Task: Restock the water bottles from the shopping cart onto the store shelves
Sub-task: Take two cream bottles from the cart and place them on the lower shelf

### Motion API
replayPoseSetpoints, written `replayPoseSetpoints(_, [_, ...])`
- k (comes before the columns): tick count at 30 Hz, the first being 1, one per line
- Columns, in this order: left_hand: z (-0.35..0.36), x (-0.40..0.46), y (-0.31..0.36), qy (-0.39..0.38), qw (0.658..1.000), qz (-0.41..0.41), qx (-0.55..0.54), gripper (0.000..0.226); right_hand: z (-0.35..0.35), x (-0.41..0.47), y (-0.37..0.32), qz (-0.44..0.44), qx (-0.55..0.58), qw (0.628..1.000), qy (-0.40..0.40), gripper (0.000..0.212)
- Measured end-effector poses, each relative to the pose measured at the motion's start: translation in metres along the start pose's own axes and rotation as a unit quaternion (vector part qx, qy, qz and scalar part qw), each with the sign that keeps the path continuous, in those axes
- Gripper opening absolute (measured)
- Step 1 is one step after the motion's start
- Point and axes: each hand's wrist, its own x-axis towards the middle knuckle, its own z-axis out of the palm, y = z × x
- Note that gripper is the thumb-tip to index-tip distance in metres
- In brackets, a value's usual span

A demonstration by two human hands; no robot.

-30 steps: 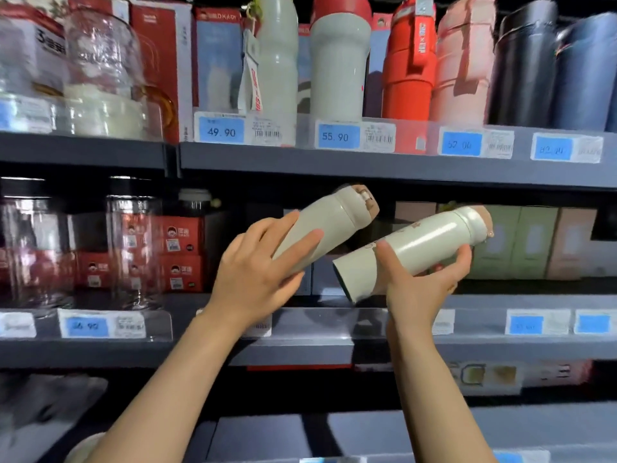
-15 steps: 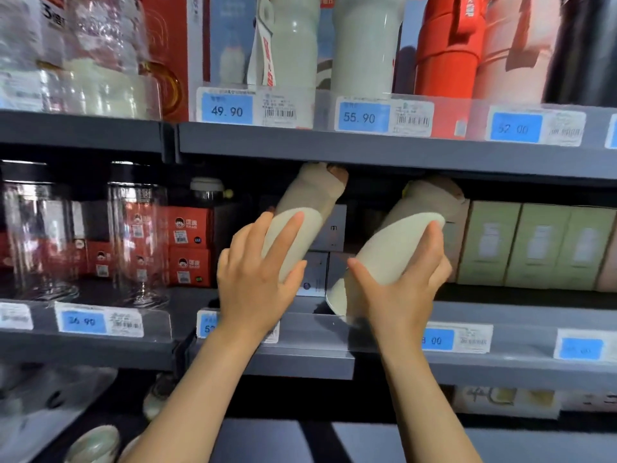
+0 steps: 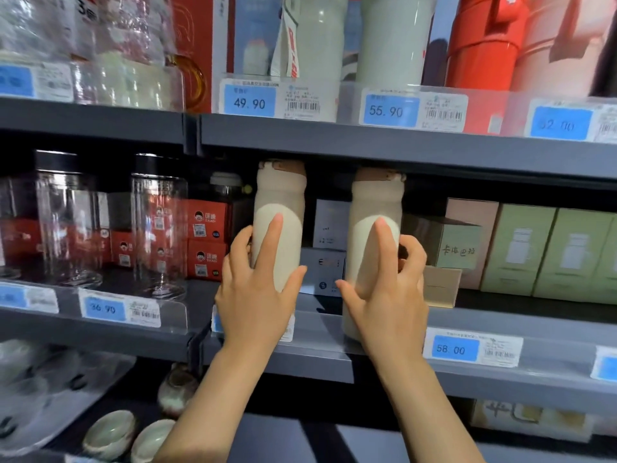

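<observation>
At frame centre, the left hand [image 3: 257, 295] grasps one upright cream bottle [image 3: 279, 208]; the right hand [image 3: 387, 302] grasps another cream bottle [image 3: 375, 208] beside it on the middle shelf [image 3: 317, 349].

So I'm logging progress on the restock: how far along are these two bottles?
Nearly placed. Both cream bottles stand upright on the middle shelf. The left hand grips the left bottle and the right hand grips the right bottle. Left to do: let go. The cart is out of view.
</observation>
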Motion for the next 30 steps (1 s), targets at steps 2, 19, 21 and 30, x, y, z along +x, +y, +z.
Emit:
replayPoseSetpoints(2, [-0.004, -0.004, -0.003, -0.005, 1.000, -0.002, -0.012, 0.081, -0.001, 0.000, 0.002, 0.012, 0.004, 1.000, -0.004, 0.098])
replayPoseSetpoints(19, [-0.019, -0.001, -0.017, -0.060, 0.997, 0.022, -0.045, 0.102, 0.009, -0.001, -0.010, -0.026, 0.088, 0.995, -0.042, 0.105])
replayPoseSetpoints(21, [-0.019, 0.000, -0.019, -0.062, 0.997, 0.020, -0.047, 0.102, 0.009, -0.001, -0.009, -0.026, 0.077, 0.996, -0.041, 0.103])
replayPoseSetpoints(30, [-0.018, 0.001, -0.021, -0.054, 0.997, 0.027, -0.047, 0.102, 0.011, -0.003, -0.007, -0.021, 0.055, 0.998, -0.011, 0.105])
